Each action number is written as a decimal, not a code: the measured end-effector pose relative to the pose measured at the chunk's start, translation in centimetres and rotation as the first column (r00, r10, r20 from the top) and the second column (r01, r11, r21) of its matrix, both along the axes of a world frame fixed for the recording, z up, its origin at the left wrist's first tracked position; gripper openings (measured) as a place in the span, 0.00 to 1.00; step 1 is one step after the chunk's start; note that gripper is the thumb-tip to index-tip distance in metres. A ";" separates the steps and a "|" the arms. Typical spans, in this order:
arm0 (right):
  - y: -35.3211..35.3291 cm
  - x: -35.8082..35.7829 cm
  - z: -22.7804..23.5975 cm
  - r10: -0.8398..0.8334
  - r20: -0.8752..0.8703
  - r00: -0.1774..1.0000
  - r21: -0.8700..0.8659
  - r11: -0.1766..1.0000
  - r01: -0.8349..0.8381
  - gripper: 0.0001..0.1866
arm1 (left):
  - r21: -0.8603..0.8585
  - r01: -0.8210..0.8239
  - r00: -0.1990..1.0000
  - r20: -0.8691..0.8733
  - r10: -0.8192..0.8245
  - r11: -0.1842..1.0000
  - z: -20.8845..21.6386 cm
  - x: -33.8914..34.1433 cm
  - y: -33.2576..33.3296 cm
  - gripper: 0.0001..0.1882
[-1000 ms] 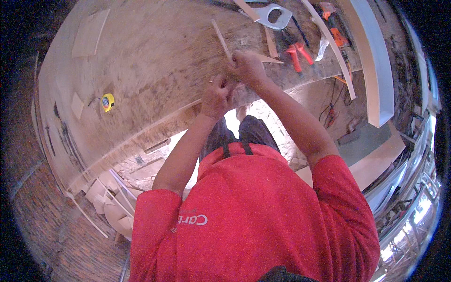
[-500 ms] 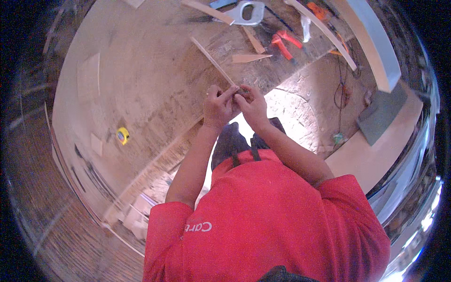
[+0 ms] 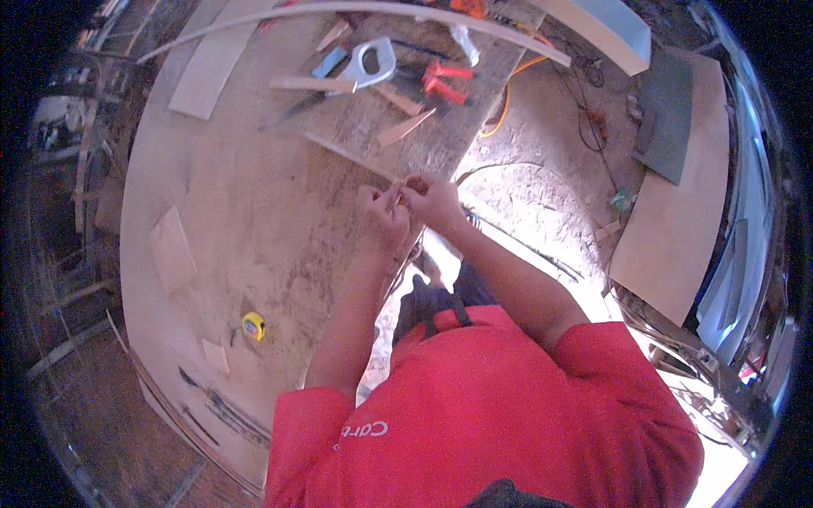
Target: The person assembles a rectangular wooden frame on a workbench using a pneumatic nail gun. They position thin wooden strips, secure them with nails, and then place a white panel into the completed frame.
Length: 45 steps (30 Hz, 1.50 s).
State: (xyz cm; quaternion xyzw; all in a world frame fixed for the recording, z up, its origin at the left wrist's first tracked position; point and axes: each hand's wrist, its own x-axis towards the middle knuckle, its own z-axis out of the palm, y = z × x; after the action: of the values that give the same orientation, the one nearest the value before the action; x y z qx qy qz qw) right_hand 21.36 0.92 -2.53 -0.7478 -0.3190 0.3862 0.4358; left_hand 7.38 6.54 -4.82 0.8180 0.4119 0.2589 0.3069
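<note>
A thin wooden strip (image 3: 349, 155) slants away from my hands over the worktable, and its near end runs in among my fingers. Pinched together there, my left hand (image 3: 386, 222) and my right hand (image 3: 433, 203) almost touch each other at the table's edge. Both sets of fingers are closed around the strip's near end, which they mostly cover. Whether a smaller piece is also between the fingertips, I cannot make out. Just beyond the hands lies a pointed wood offcut (image 3: 406, 128), with another narrow offcut (image 3: 398, 99) behind it.
On the worktable (image 3: 271, 195) are red-handled pliers (image 3: 445, 83), a handsaw with a grey handle (image 3: 385, 59) and a yellow tape measure (image 3: 253, 326). One long curved strip (image 3: 406, 8) spans the far side. To the right, a large board (image 3: 669, 245) and cables (image 3: 584, 114) lie lower down.
My view has turned, so the table and its tools appear shifted and rotated. Both hands still grip the strip's end, which now lies at a flatter slant in view.
</note>
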 end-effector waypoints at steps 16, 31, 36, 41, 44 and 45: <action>-0.3 0.9 -2.2 -0.048 0.064 0.997 0.067 0.997 0.043 0.19 | 0.108 0.282 0.953 -0.142 -0.266 0.953 4.8 1.7 5.5 0.07; -0.8 0.9 -1.2 -0.006 0.024 1.000 0.040 0.999 0.005 0.19 | 0.068 0.561 0.828 -0.045 -0.559 0.825 2.3 2.0 10.9 0.09; -0.8 1.2 0.4 0.034 -0.015 0.999 -0.015 0.999 -0.034 0.20 | -0.069 0.606 0.792 -0.040 -0.609 0.792 3.1 2.8 11.5 0.09; -0.7 0.7 0.1 0.012 -0.022 1.000 0.010 1.000 -0.011 0.18 | -0.146 0.591 0.798 -0.038 -0.601 0.793 3.1 1.7 11.3 0.09; -0.6 0.8 0.0 0.032 -0.029 0.999 -0.026 0.999 -0.032 0.18 | -0.173 0.571 0.803 -0.085 -0.590 0.802 3.7 1.8 10.9 0.09; -0.6 0.9 0.0 0.038 -0.039 0.999 -0.028 0.999 -0.039 0.19 | -0.189 0.557 0.808 -0.101 -0.580 0.809 3.9 2.0 10.7 0.09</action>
State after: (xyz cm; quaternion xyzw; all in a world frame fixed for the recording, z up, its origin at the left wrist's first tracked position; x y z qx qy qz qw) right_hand 22.28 0.30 -2.52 -0.7401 -0.3192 0.4134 0.4236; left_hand 9.41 17.29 -0.87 0.8957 0.1881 0.0592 0.3985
